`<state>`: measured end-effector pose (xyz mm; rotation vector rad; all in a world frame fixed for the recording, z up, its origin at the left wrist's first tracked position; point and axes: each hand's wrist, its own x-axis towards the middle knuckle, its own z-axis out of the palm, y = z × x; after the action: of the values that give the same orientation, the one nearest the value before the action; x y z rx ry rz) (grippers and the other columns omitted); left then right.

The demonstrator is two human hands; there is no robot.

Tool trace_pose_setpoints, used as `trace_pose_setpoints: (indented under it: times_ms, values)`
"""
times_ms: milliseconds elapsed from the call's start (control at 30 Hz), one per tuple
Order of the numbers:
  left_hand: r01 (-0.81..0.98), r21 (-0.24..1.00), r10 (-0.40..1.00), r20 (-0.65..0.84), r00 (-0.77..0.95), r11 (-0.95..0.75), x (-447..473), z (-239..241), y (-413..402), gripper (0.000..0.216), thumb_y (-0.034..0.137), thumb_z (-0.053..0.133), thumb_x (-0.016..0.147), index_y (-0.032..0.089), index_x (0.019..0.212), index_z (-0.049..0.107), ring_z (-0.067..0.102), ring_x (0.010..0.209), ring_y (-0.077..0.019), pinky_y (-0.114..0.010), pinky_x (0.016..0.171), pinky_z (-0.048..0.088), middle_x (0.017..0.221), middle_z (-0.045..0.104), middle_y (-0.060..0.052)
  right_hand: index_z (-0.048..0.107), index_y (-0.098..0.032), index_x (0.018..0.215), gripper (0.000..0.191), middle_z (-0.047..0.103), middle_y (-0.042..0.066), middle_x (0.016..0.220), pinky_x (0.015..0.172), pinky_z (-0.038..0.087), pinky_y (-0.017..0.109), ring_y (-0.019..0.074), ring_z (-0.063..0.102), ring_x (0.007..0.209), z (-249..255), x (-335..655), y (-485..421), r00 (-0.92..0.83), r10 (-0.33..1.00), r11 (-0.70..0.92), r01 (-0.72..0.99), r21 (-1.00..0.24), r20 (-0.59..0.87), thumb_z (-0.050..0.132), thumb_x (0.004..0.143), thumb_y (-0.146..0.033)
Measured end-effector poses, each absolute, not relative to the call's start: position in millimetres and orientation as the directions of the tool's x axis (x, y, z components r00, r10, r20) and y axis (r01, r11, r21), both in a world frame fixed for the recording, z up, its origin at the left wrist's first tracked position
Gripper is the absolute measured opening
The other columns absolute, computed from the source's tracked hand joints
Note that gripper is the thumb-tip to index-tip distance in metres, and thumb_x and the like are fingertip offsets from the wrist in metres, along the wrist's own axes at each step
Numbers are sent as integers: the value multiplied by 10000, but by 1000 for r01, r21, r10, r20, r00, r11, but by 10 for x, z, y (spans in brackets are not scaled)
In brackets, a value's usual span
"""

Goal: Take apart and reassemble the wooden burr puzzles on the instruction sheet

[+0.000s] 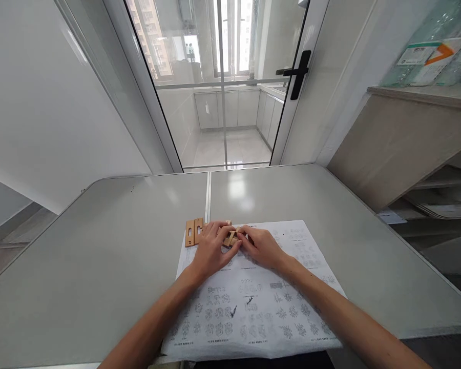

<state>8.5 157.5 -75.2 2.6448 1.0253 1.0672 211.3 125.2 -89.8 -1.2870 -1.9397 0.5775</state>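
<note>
Head view: small light-brown wooden blocks (231,239) sit between both hands. Left hand (211,247) at their 9 o'clock, fingers curved around them, can't tell if gripping; right hand (262,248) at 3 o'clock, fingers pinching blocks. Flat brown slotted wooden plates (189,234) at left hand's 10 o'clock. White printed paper sheet (253,279) underneath, on glossy grey worktop (100,271).

A little below the centre of the frame, small pale wooden blocks (231,239) stay together between both hands, partly covered by the fingers. Just left of them, two flat brown slats (194,238) with slots lie side by side, lengthwise up the frame.
</note>
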Motion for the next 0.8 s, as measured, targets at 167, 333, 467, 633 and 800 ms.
trace_pose_setpoints:
  times_ms: [167,333,467,633,800]
  values:
    - [569,315,634,551,543,-760,92,-762,1588,254,247,709,911,246,1160,655,646,1079,-277,-448,964,509,1139,688,-77,618,-252,1058,228,741,18,863,683,458,286,181,655,693,-889,2105,1234,-252,908,419,545,-726,334,400,1120,-284]
    - [618,293,657,552,513,-730,92,-796,1614,157,235,697,931,242,1086,675,628,1071,-287,-470,966,498,1075,715,-67,641,-243,1046,191,719,2,800,636,423,272,160,609,621,-898,2087,1228,-198,907,416,553,-722,371,463,1099,-289]
    - [597,277,625,585,517,-753,96,-786,1604,194,182,677,928,244,1111,662,632,1073,-278,-461,966,500,1079,709,-66,655,-228,1005,179,691,-10,743,598,395,262,137,554,561,-906,2081,1236,-134,905,408,546,-732,404,505,1079,-292]
    - [452,348,567,587,578,-821,101,-769,1561,74,183,610,954,223,1014,591,639,804,-190,-329,747,518,865,654,-19,583,-231,783,320,626,-20,645,590,375,271,140,514,547,-905,2070,1218,-263,887,460,578,-673,381,455,1073,-270]
    - [431,475,634,460,622,-767,86,-791,1527,63,216,570,966,227,1028,565,550,542,-118,-249,542,414,650,552,69,583,-226,765,337,634,-13,644,598,379,269,139,525,556,-903,2049,1195,-296,882,471,596,-651,367,419,1058,-247]
